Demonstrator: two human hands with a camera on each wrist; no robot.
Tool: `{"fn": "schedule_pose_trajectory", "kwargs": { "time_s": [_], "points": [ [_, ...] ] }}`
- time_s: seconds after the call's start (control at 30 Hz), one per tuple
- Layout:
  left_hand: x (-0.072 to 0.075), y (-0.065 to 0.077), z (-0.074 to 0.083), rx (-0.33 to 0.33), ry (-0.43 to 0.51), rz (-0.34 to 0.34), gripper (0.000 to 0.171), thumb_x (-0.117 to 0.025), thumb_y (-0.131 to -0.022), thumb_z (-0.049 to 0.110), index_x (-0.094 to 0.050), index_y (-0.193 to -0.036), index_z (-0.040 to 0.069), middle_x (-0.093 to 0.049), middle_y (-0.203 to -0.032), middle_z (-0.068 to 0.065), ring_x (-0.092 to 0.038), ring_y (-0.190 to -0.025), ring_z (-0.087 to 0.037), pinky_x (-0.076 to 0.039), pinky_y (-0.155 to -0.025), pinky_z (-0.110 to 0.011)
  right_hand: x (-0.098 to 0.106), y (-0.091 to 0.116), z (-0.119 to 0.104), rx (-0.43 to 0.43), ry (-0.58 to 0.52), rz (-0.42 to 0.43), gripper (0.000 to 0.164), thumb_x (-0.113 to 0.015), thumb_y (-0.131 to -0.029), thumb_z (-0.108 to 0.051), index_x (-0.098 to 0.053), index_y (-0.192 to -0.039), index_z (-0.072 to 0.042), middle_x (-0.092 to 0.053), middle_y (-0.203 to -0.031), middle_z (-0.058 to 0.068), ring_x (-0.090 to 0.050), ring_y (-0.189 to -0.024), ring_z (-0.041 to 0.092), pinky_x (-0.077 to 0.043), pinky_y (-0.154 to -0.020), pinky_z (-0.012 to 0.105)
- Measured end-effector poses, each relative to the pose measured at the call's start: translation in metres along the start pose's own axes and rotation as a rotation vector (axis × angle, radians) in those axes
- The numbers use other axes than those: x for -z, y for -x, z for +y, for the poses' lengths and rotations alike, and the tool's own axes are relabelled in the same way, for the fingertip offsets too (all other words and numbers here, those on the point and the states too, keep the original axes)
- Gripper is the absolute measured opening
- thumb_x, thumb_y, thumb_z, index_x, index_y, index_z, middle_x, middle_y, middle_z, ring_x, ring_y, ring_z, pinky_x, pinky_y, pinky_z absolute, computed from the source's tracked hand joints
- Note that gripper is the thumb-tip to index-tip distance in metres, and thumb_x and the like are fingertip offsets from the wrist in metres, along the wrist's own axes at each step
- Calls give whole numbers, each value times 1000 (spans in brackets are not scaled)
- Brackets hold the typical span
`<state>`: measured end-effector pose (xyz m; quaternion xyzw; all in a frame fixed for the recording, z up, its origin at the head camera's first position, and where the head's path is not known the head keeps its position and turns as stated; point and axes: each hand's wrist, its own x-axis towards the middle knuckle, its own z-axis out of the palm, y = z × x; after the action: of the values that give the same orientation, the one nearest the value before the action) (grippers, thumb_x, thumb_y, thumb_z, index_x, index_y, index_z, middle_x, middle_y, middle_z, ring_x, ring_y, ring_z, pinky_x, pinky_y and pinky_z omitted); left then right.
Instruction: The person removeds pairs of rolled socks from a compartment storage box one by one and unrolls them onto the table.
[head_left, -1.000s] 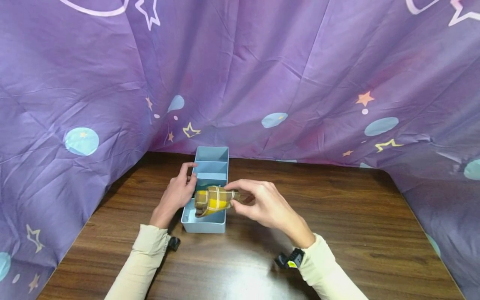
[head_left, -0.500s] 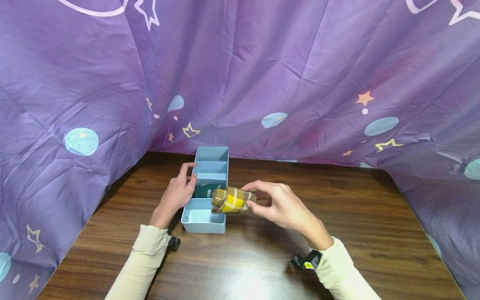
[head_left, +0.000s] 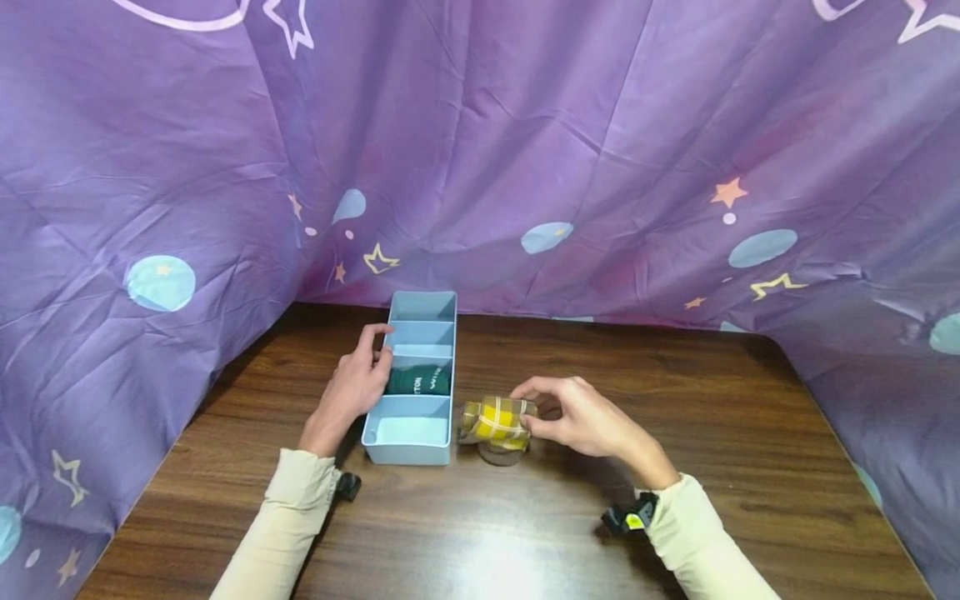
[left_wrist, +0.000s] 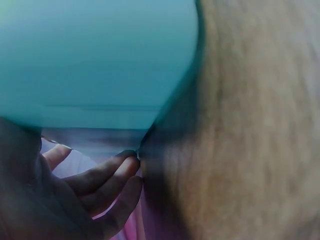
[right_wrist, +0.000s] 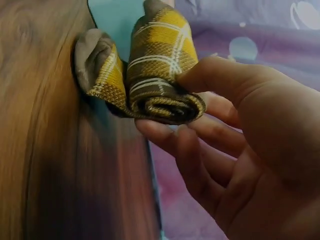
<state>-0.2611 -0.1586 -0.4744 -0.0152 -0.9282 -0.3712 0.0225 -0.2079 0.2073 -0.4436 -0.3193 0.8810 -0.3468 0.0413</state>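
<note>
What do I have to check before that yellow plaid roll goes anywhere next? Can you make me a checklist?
1. Right grip has the plaid roll: ok, thumb and fingers pinch it.
2. Roll is neat: not ok, a loose flap sticks out beside it.
3. Left grip is at the blue box: ok, its fingers rest against the side.
4. Nearest compartment has room: ok, its pale bottom shows.
5. Green bundle sits inside its own compartment: ok, second from the person.
6. Roll is off the table: cannot tell, its underside hangs very low.
</note>
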Motion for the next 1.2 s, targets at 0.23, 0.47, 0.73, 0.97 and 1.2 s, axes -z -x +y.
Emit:
{"fn": "schedule_pose_trajectory", "kwargs": {
  "time_s": [0.23, 0.47, 0.73, 0.97, 1.2],
  "points": [
    [0, -1, 2, 0, -1, 9, 42, -41, -115, 40, -42, -156, 33, -76, -131, -13, -71, -116, -36, -55, -97, -58, 2, 1, 15, -39, 18, -42, 31, -75, -101, -18, -73, -132, -17, -79, -111, -3, -71, -89, 4, -61, -79, 27],
    [2, -1, 4, -81, -41, 80, 42, -48, -113, 35, -51, -154, 26, -72, -125, -10, -70, -110, -34, -56, -90, -58, -4, 0, 22, -45, 28, -20, 31, -74, -101, -17, -73, -132, -16, -78, -108, -4, -69, -92, 8, -60, -81, 29],
    [11, 6, 16, -262, -136, 256, 45, -55, -111, 38, -61, -149, 13, -66, -147, -19, -61, -134, -49, -46, -108, -69, -11, -6, 22, 133, 73, 123, 30, -81, -91, -5, -75, -120, -12, -75, -121, -1, -71, -113, 19, -59, -99, 42],
    [13, 47, 77, -629, -135, -4, 33, -68, -105, 23, -71, -135, 11, -77, -133, -8, -70, -126, -33, -56, -108, -55, -14, -4, 22, 118, 43, 126, 23, -79, -95, -4, -77, -113, -16, -76, -116, -5, -70, -107, 13, -60, -85, 32],
    [-23, 98, 120, -846, -220, -434, 29, -62, -109, 30, -71, -134, 18, -74, -134, 1, -69, -125, -15, -56, -109, -34, -11, -2, 23, 78, 55, 117, 26, -77, -95, -3, -77, -117, -16, -76, -127, 2, -71, -122, 19, -59, -102, 42]
  ]
}}
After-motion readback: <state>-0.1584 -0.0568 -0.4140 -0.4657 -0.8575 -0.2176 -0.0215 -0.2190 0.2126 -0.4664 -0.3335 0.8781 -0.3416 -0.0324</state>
